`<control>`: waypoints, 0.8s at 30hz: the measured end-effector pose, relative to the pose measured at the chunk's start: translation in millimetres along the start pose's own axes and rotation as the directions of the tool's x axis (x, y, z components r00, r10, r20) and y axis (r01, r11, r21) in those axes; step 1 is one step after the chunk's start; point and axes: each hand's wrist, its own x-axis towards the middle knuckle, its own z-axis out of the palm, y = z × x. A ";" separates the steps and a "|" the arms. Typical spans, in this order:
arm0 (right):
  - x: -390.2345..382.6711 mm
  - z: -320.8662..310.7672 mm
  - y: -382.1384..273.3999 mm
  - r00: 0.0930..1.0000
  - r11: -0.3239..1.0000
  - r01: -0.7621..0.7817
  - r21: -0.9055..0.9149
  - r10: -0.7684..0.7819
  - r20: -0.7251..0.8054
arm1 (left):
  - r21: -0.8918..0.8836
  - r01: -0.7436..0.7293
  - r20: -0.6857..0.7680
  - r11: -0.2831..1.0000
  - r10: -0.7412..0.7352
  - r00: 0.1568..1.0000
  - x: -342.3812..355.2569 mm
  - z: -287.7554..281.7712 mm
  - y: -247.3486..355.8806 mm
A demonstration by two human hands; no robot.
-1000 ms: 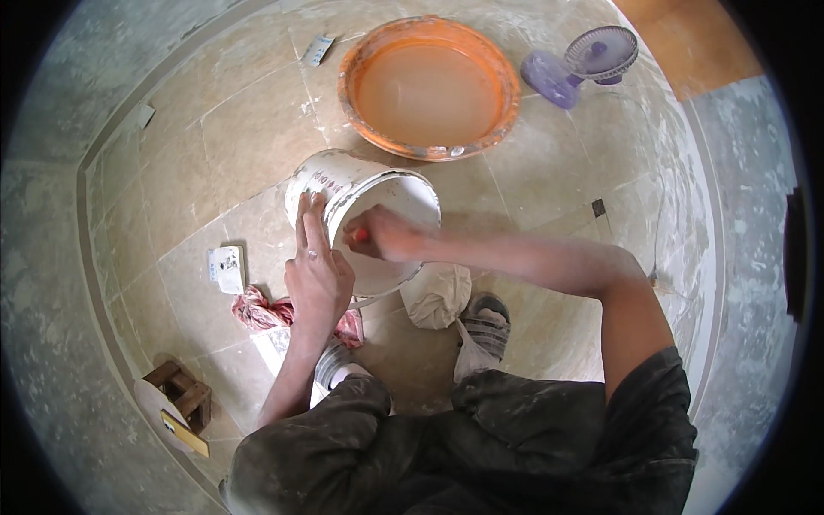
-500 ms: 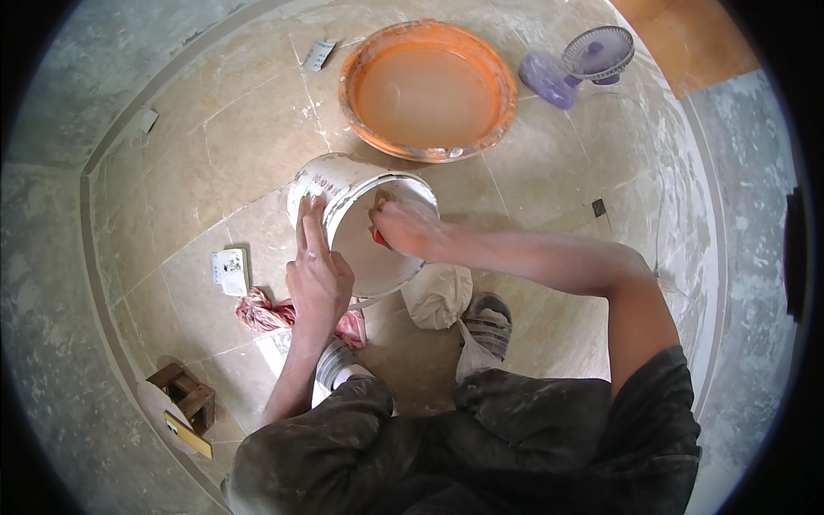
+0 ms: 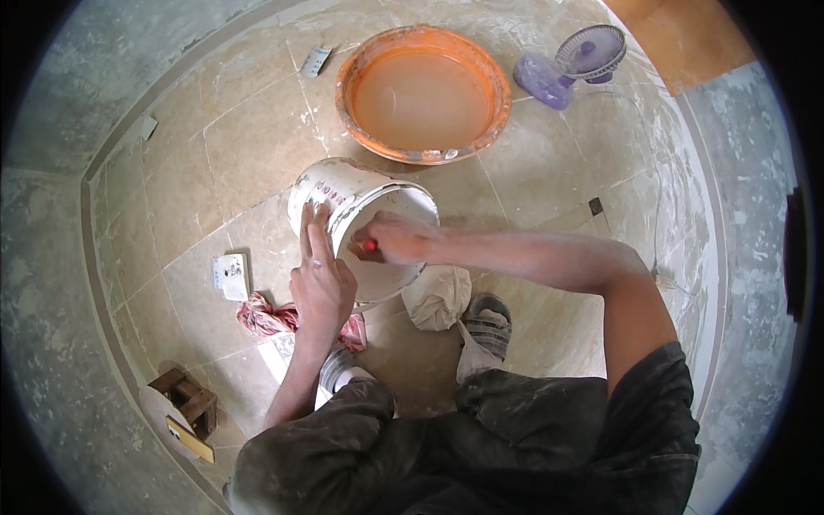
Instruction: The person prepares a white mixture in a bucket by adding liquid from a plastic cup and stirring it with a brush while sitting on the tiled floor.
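A white plastic bucket [image 3: 322, 186] is tilted on the tiled floor, its mouth toward my right. My left hand [image 3: 322, 287] holds it steady, fingers stretched along the outer wall by the rim. Inside the mouth, my right hand [image 3: 396, 239] is closed around a red-handled tool [image 3: 370, 245]; only the red end shows, and its working part is hidden. Pale residue coats the inner wall. Just beyond the bucket stands an orange basin [image 3: 502, 129] of cloudy, beige liquid.
A purple fan [image 3: 566, 64] lies at the far right. Near my left foot are a red-and-white cloth [image 3: 264, 316] and a small white box [image 3: 231, 276]. A whitish bag [image 3: 436, 296] sits by my right sandal [image 3: 487, 324]. A wooden stool [image 3: 193, 403] is at the lower left.
My right hand has moved left and slightly down inside the bucket, turning so the tool's red end faces up. My left hand stays on the bucket's side.
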 end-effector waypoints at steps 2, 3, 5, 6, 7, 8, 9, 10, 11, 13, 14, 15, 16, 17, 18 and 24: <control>0.9 0.7 2.3 0.943 0.989 0.028 -0.146 -0.074 -0.325 | -0.004 -0.016 -0.012 1.000 0.016 1.000 1.6 2.8 -0.6; 1.6 -3.9 0.5 0.943 0.989 0.030 -0.143 -0.075 -0.324 | -0.005 -0.027 -0.025 1.000 0.027 0.999 1.9 4.3 -2.4; 1.7 -17.3 -4.7 0.995 0.985 -0.078 -0.155 0.069 -0.066 | -0.005 -0.007 -0.014 1.000 0.007 1.000 1.4 1.1 -5.1; 3.1 -12.2 -5.3 0.996 0.985 -0.073 -0.156 0.063 -0.067 | -0.007 0.010 -0.006 1.000 -0.010 1.000 1.1 -2.5 -5.4; 5.3 -3.2 -7.1 0.998 0.988 -0.062 -0.138 0.060 -0.017 | -0.003 0.012 -0.011 1.000 -0.012 1.000 0.7 -5.8 -5.2; 6.2 0.1 -10.4 0.997 0.991 -0.062 -0.119 0.067 0.034 | -0.015 0.010 -0.004 1.000 -0.010 1.000 0.9 -5.8 -5.8; 8.3 0.8 -12.0 0.997 0.991 -0.064 -0.119 0.068 0.034 | -0.025 0.009 0.001 1.000 -0.009 1.000 0.9 -6.1 -6.5; 10.9 1.4 -13.9 0.999 0.999 -0.030 -0.023 0.029 -0.017 | -0.025 0.009 0.001 1.000 -0.009 1.000 0.5 -5.1 -7.5; 9.6 2.0 -11.4 0.997 0.997 0.001 0.074 0.004 -0.073 | -0.026 -0.035 -0.040 0.999 0.034 0.999 1.4 0.5 -6.5; 10.6 6.9 5.4 0.984 1.000 0.014 -0.021 -0.018 -0.177 | -0.028 -0.082 -0.076 0.996 0.079 0.994 3.0 6.4 -4.7; 9.4 8.2 11.9 0.960 0.993 0.023 -0.120 -0.056 -0.274 | -0.045 -0.056 -0.046 0.997 0.054 0.998 3.7 7.5 -3.6; 4.1 10.4 18.1 0.960 0.993 0.017 -0.119 -0.049 -0.276 | -0.061 -0.029 -0.015 0.998 0.028 0.999 4.5 8.9 -2.3; 11.7 -4.9 -9.3 0.987 0.995 -0.030 -0.098 0.014 -0.163 | -0.024 -0.002 -0.043 1.000 0.001 0.999 0.6 -5.7 -11.3; 9.1 -12.5 -20.1 0.992 0.988 -0.121 -0.096 0.117 -0.051 | 0.006 -0.030 -0.078 1.000 0.031 0.996 -0.1 -7.1 -18.1; 13.7 -3.2 -20.2 0.993 0.989 -0.110 -0.098 0.105 -0.051 | 0.039 -0.057 -0.113 0.998 0.061 0.992 -1.4 -9.5 -22.4; 13.7 1.3 -8.5 0.994 0.992 -0.020 0.126 0.033 -0.104 | -0.015 -0.078 -0.088 0.997 0.076 0.993 2.5 2.7 -6.7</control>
